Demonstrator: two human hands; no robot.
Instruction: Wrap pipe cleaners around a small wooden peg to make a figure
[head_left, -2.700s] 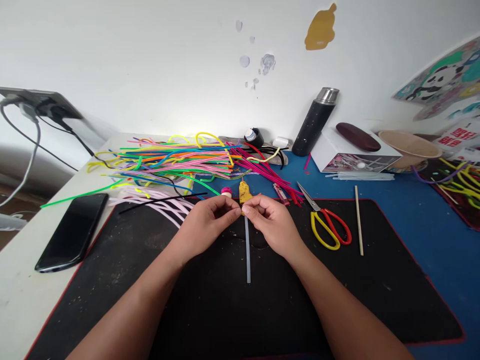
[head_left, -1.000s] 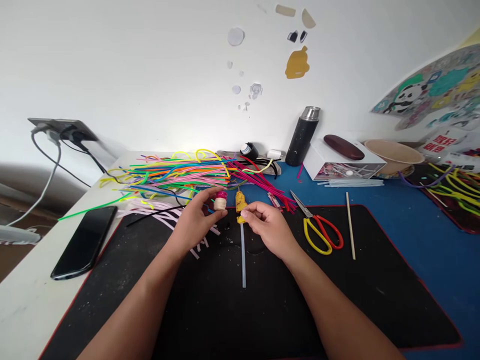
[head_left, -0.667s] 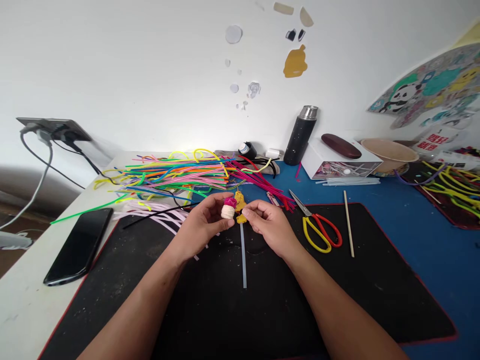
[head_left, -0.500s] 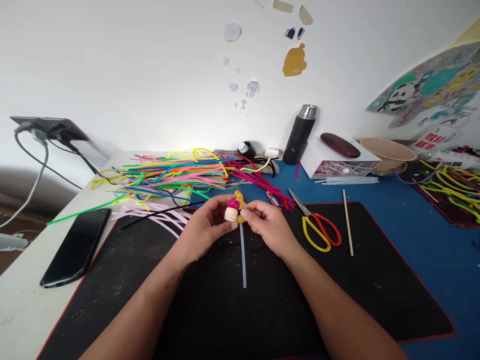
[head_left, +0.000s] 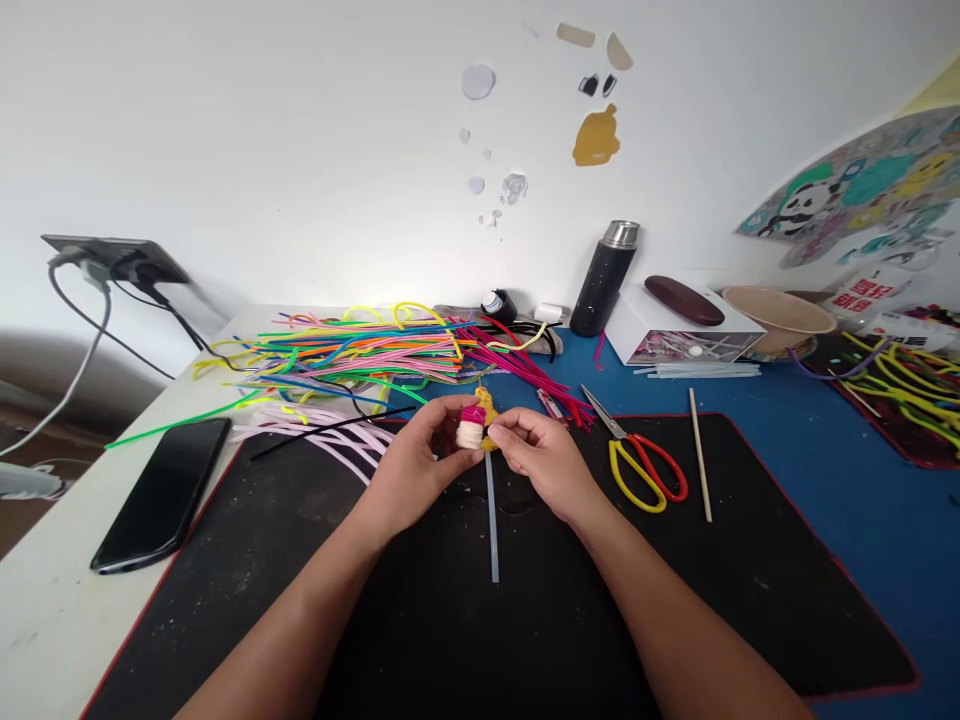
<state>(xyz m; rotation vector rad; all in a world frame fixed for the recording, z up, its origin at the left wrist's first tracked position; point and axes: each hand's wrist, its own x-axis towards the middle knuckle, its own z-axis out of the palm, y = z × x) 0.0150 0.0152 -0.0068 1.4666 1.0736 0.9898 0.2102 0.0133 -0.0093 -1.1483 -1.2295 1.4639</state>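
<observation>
My left hand (head_left: pixel 420 462) is closed around a small coiled pipe-cleaner piece (head_left: pixel 470 434), magenta on top and cream below. Against its right side is a fuzzy yellow pipe-cleaner piece (head_left: pixel 485 402), narrow at the top. The thumb and forefinger of my right hand (head_left: pixel 546 462) pinch at the lower right of the yellow piece; the exact contact is hidden by the fingers. A pale translucent stick (head_left: pixel 493 530) runs down from just below the pieces over the black mat (head_left: pixel 570 620). Whether it is joined to them I cannot tell.
Right of my hands lie scissors (head_left: pixel 637 465) with red and yellow handles and a wooden stick (head_left: pixel 700 455). Colourful pipe cleaners (head_left: pixel 360 350) are heaped behind. A phone (head_left: pixel 161 495) lies at left. A black flask (head_left: pixel 604 280) and white drawer box (head_left: pixel 679 325) stand at the back.
The whole view has shifted slightly, so things appear a little lower and further right. Both hands keep nearly the same hold on the pipe-cleaner pieces.
</observation>
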